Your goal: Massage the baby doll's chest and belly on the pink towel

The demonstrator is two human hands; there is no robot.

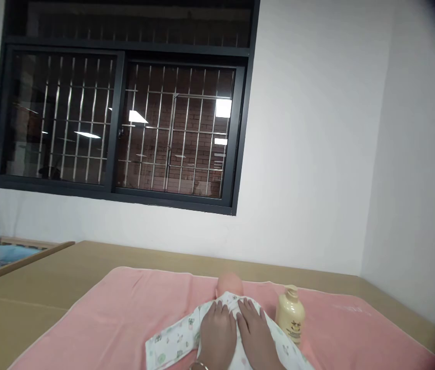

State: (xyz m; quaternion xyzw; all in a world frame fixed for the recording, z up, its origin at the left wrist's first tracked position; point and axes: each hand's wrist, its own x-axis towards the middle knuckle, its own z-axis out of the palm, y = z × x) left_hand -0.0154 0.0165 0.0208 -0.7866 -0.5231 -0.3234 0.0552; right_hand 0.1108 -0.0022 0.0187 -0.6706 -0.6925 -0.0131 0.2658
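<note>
A baby doll (229, 283) with a smooth bald head lies on a pink towel (120, 318), dressed in a white printed top (176, 340). One sleeve spreads out to the left. My left hand (219, 329) rests flat on the top's upper body, fingers pointing toward the head. Beside it, my right hand (256, 329) lies flat on the same garment, thumb near the left hand. Both hands hold nothing. A cream pump bottle (291, 314) stands upright on the towel just right of my right hand. The doll's face and lower body are out of sight.
The towel covers a tan tabletop (155, 258) that meets a white wall (309, 154). A dark-framed barred window (120, 123) is above. At far left, a wooden-edged crib or bed (7, 253) with blue bedding adjoins the table.
</note>
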